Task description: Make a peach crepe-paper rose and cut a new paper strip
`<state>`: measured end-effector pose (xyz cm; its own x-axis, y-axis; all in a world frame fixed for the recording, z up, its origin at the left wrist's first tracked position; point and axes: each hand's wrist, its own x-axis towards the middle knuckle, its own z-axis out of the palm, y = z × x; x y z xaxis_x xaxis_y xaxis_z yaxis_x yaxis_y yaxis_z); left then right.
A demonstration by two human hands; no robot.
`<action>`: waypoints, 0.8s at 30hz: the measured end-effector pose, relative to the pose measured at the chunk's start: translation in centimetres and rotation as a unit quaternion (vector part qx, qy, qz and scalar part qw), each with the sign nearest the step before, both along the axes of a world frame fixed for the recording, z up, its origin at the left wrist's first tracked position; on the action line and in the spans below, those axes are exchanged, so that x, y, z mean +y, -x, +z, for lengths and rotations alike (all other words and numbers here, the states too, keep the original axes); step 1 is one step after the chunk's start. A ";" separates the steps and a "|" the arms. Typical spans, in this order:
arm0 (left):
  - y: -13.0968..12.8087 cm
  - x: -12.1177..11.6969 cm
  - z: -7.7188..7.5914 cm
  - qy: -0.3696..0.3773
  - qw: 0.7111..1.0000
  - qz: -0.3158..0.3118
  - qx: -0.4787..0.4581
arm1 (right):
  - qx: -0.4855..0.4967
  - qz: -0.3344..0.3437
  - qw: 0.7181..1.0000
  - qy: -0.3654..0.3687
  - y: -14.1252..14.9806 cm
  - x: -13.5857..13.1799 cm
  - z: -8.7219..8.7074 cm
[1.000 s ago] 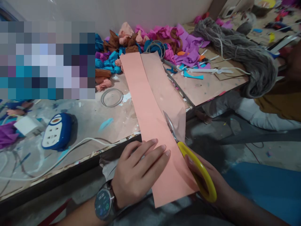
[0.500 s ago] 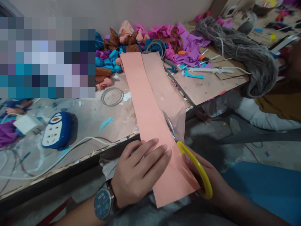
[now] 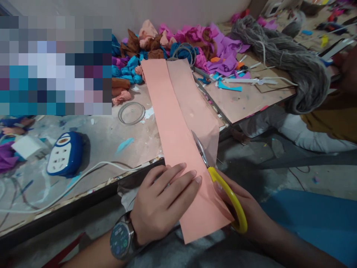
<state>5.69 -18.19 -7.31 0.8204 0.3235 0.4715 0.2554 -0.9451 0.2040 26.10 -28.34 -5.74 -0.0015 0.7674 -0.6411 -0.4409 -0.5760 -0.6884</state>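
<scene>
A long strip of salmon-pink paper point(image 3: 178, 123) runs from the worktop over its front edge towards me. My left hand point(image 3: 164, 201), wearing a round watch, lies on the near part of the strip with fingers stretched out; its thumb is hidden. In my right hand point(image 3: 245, 204) are scissors point(image 3: 228, 193) with a yellow handle. Their metal blades lie along the strip's right edge, pointing away from me. Part of the handle and several fingers of my right hand are hidden by the paper. A paler pink sheet point(image 3: 192, 96) lies beside and partly under the strip.
Crumpled coloured paper point(image 3: 206, 37) is heaped against the wall. A blue power socket block point(image 3: 65, 153), a white adapter point(image 3: 29, 147) and a clear ring point(image 3: 131, 113) lie left. A white cable point(image 3: 95, 165) crosses the worktop. Grey yarn point(image 3: 279, 56) lies right, near a seated person's leg point(image 3: 301, 130).
The whole view has shifted slightly. The scissors' yellow handle has tilted in a little, its lower end moving left. My left hand stays on the strip.
</scene>
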 end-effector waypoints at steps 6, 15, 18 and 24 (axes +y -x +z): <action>0.0 -0.1 0.1 0.002 1.000 0.005 0.003 | 0.083 -0.049 0.994 0.057 0.6 0.3 0.2; 0.0 -0.1 0.1 0.006 1.000 0.011 0.003 | 0.080 -0.079 0.993 0.043 0.6 0.4 -0.1; 0.1 -0.1 0.2 0.004 1.000 0.019 0.003 | 0.083 -0.087 0.992 0.045 0.6 0.1 -0.5; 0.4 0.1 0.2 0.030 0.999 0.025 -0.007 | 0.030 -0.051 0.997 0.041 0.5 -0.3 -0.7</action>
